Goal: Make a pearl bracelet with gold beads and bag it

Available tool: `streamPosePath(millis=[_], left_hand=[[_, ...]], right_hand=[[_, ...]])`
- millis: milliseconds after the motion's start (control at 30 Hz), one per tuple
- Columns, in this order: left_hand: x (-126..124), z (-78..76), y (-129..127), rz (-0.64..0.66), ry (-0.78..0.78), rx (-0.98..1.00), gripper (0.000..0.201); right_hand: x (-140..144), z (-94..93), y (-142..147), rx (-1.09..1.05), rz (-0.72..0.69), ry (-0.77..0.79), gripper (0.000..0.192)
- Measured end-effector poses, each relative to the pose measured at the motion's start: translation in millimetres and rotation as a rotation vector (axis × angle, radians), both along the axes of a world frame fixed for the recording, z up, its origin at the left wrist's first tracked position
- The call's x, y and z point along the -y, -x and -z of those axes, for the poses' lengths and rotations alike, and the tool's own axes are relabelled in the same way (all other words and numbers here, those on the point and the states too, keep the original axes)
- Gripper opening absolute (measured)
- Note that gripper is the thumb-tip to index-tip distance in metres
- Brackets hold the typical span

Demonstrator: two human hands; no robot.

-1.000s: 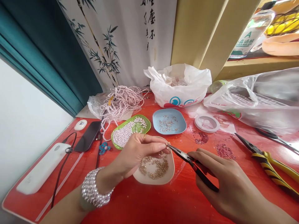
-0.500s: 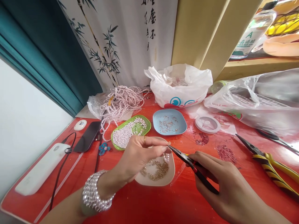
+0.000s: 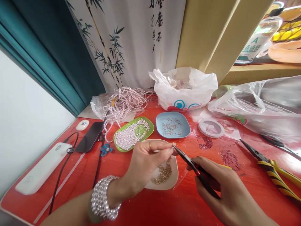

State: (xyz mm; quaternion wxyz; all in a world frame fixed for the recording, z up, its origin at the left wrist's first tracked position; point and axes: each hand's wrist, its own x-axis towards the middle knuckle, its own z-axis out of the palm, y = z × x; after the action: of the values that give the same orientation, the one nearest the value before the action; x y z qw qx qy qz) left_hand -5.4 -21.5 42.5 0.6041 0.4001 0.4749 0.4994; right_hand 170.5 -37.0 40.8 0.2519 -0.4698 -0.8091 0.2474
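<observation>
My left hand (image 3: 148,160) is closed in a pinch, thumb against forefinger, over a white dish (image 3: 172,180) of gold beads (image 3: 162,174). Something tiny and gold-coloured shows at its fingertips, too small to name. My right hand (image 3: 221,185) grips needle-nose pliers (image 3: 188,160) with dark handles, and their jaw tips meet that small piece. Behind the left hand lies a green dish (image 3: 150,133) of pearl beads (image 3: 124,138). A blue dish (image 3: 183,131) beyond the hands holds small metal pieces (image 3: 170,127).
Pearl strands (image 3: 128,100) lie heaped at the back left. Plastic bags (image 3: 188,94) line the back. At right are yellow-black pliers (image 3: 270,168) and scissors (image 3: 277,142). A phone (image 3: 89,138), a white power bank (image 3: 43,169) and a cable (image 3: 62,175) lie at left. A clear spool (image 3: 211,128) sits behind.
The scene has shifted slightly right and down in view. My left hand has moved a little right and covers more of the white dish. The pliers tips remain at the left fingertips.
</observation>
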Motion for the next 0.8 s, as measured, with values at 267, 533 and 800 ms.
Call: streamPosePath(millis=[267, 533, 800], left_hand=[[-3.2, -3.1, 7.7, 0.026, 0.024, 0.010, 0.016], [-2.6, -4.2, 9.6, 0.051, 0.029, 0.032, 0.015], [-5.1, -4.5, 8.6, 0.045, 0.034, 0.024, 0.012]], right_hand=[[-7.8, -0.6, -2.7, -0.012, -0.014, -0.106, 0.025], [-11.4, 2.9, -11.4, 0.076, -0.033, -0.235, 0.033], [-13.0, -0.5, -15.5, 0.029, -0.074, -0.120, 0.031]])
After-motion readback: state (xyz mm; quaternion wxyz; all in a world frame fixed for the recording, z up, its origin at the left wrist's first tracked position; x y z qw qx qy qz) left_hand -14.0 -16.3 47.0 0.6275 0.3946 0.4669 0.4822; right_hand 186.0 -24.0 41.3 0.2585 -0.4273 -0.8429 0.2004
